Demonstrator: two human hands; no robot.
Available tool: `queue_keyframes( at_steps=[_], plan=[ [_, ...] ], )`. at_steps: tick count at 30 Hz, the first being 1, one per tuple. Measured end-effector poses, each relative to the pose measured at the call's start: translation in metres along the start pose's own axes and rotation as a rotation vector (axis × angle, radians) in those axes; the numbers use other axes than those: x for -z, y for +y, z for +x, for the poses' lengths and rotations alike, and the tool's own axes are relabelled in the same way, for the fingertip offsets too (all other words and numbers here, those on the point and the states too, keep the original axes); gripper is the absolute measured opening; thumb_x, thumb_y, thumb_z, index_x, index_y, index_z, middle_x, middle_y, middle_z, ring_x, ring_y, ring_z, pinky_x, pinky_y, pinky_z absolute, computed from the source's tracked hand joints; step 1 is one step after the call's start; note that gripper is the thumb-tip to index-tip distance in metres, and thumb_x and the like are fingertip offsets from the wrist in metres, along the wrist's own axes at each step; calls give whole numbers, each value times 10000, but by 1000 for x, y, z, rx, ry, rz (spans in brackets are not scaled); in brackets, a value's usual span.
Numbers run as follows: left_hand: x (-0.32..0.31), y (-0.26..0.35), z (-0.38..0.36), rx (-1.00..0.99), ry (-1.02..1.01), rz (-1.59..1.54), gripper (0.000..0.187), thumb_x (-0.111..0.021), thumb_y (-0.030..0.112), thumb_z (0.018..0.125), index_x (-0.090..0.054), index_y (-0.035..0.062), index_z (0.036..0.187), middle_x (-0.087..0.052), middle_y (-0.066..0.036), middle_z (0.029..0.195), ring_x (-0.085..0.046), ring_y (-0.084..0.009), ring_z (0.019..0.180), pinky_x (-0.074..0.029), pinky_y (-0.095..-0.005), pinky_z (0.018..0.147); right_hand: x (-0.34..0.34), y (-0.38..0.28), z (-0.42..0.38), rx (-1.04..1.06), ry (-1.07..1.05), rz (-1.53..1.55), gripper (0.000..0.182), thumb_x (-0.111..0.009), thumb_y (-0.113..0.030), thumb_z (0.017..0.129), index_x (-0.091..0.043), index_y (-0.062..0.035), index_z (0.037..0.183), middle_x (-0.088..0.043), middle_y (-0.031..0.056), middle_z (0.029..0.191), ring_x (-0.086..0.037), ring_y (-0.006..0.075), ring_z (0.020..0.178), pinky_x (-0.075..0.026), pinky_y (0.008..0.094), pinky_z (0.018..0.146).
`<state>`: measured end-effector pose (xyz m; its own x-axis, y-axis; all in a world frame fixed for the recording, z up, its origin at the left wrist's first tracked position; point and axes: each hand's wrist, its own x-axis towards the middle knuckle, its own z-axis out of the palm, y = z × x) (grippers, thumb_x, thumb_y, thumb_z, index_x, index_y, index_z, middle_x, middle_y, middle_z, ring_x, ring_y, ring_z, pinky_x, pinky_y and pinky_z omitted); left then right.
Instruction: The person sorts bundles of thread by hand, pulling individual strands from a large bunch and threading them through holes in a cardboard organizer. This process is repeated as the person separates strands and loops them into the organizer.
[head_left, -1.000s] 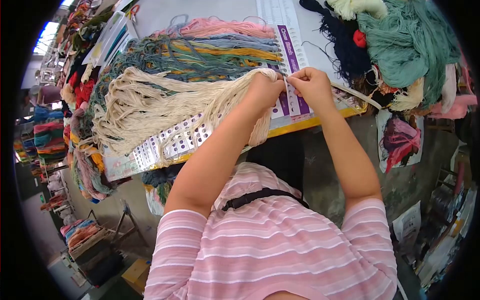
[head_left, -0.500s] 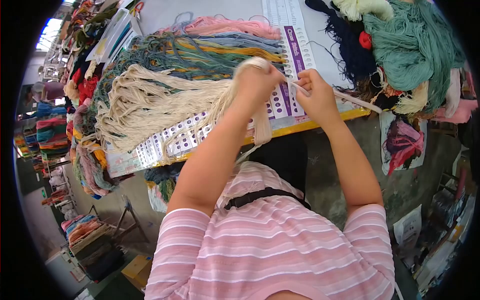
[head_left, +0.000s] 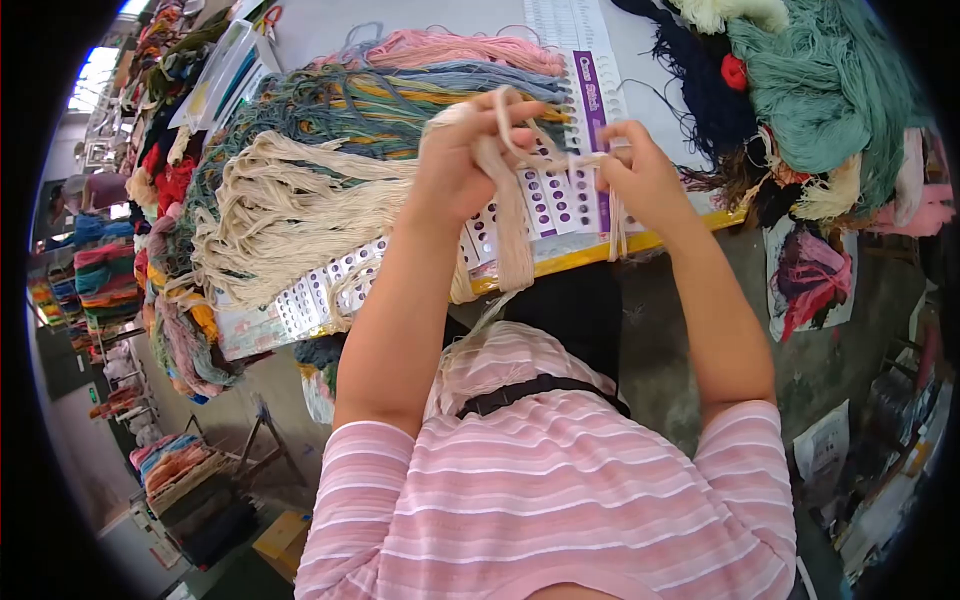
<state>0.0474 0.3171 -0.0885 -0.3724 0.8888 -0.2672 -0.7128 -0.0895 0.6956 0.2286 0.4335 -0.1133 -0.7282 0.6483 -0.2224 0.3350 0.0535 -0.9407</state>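
Now both hands, left hand [head_left: 462, 165] and right hand [head_left: 645, 180], grip cream thread [head_left: 300, 205] (taut between them).

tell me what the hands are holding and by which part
Both hands grip the cream thread bundle at its near end: left hand clutches the bunch, right hand pinches a few strands.

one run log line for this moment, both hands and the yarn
left hand: grips cream yarn bundle | right hand: pinches cream strand | under: punched thread card
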Motion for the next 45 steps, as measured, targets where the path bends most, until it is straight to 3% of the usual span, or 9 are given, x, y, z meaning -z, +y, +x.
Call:
queue_keyframes(
  at_steps=[3,10,16,24,27,30,36,41,45],
  plan=[
    [-18,-25,13,59,-89,369,139,-508,13,827,-492,31,964,-623,-133,864,-605,-131,674,-510,-270,616,9,-2,8,-84,-134,255,656,-497,-52,801,-226,-42,1399,-558,26,753,-503,101,635,-422,251,616],
    [-25,-42,22,-62,-55,1123,124,-592,32,819,-473,60,802,-574,-14,721,-561,-82,595,-469,-251,525,16,5,10,86,-113,-130,610,-516,-74,780,-325,-58,1359,-571,62,739,-548,168,652,-442,299,629],
    [38,57,-20,-48,77,312,164,-621,118,849,-521,99,977,-483,36,672,-388,-29,478,-323,-191,428,-2,24,13,308,112,-588,485,-504,-110,787,-442,-67,1266,-625,146,855,-597,332,801,-467,429,728],
    [173,204,-78,-259,457,141,84,-545,92,895,-499,40,942,-432,30,658,-314,-48,454,-277,-197,409,-9,15,9,201,177,-624,399,-504,-129,795,-519,-72,1190,-630,145,857,-600,333,804,-468,438,735],
    [148,196,-62,-520,809,513,167,-547,66,887,-497,11,1036,-458,18,685,-341,-43,481,-292,-192,414,-13,1,5,81,147,-615,389,-533,-156,791,-536,-76,1172,-635,141,844,-608,315,800,-472,419,714],
    [149,198,-73,-576,769,811,253,-558,44,872,-480,-4,1108,-480,-2,727,-369,-43,521,-307,-187,423,-20,-5,-5,124,164,-657,406,-605,-222,773,-546,-100,1156,-642,119,885,-612,297,820,-478,396,703],
    [90,155,-136,92,43,-167,294,-534,71,876,-484,-76,1125,-496,-40,839,-426,-68,617,-352,-183,490,-43,12,-5,416,413,-994,423,-654,-282,752,-551,-118,1128,-640,100,910,-604,300,838,-485,404,702],
    [55,166,-198,-64,-116,-42,482,-541,188,873,-417,-104,1237,-533,-164,1100,-544,-180,856,-463,-276,772,-86,-42,-9,296,187,-516,486,-673,-132,739,-521,-111,1199,-633,60,925,-614,219,882,-482,378,708],
    [37,180,-231,-98,-550,11,617,-410,265,871,-271,-147,1310,-471,-244,1241,-546,-252,1036,-434,-340,910,-187,-165,-40,901,-135,-158,519,-661,-110,760,-477,-69,1244,-582,33,1005,-549,127,903,-448,297,736]
  ],
)
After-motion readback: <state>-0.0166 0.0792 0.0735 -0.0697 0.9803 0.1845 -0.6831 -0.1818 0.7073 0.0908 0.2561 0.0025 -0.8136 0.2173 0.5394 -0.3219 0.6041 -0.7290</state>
